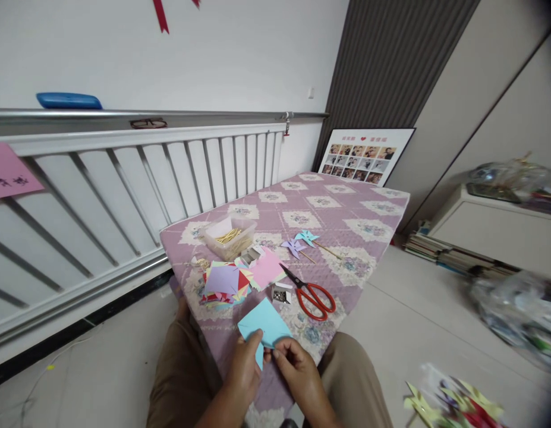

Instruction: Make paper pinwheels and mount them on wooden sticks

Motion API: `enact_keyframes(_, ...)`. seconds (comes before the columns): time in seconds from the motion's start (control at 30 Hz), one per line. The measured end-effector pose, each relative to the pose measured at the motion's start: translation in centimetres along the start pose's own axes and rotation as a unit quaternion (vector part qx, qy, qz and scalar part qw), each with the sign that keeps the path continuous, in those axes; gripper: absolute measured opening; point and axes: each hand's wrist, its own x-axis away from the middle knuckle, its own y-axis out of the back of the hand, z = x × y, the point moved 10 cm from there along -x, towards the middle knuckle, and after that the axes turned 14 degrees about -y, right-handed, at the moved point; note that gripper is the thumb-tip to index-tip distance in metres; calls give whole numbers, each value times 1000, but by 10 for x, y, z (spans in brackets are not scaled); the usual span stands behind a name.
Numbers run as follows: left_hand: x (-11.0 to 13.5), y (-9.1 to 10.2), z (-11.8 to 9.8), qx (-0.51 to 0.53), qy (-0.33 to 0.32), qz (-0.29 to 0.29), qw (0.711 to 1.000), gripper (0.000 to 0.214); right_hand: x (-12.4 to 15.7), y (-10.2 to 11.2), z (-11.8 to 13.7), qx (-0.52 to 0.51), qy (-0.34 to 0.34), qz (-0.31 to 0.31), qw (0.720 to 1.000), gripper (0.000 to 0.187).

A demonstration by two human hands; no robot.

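Note:
A light blue paper square [267, 321], slit in from its corners, is held over the near end of the table. My left hand [249, 356] grips its lower left side, thumb on top. At the lower right edge, my right hand [293, 359] pinches the paper between thumb and fingers. Just beyond the paper lies a small open box of metal fasteners [281, 293]. Red-handled scissors [311, 295] rest open to the right of that box. A pile of coloured paper squares [222, 280] sits to the left, with pink paper [267, 268] beside it.
A clear plastic tub [230, 238] holds thin sticks. Purple [293, 248] and blue [307, 238] pinwheels lie on the patterned tablecloth [322, 202]. More pinwheels [453, 404] are low on the right. A white radiator [204, 172] runs along the left wall.

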Motion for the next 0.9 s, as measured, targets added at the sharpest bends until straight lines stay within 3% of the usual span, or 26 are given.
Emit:
enact_keyframes(0.47, 0, -5, -5, -37, -27, 33, 998, 22, -2, 1, 7, 21, -19, -35, 999, 24)
enact_keyframes(0.7, 1, 1, 3, -71, -18, 37, 997, 22, -4, 3, 1, 25, -36, -53, 998, 26)
enact_keyframes(0.9, 0, 1, -1, -93, -50, 45, 993, 19, -4, 5, -3, 23, -42, -69, 996, 27)
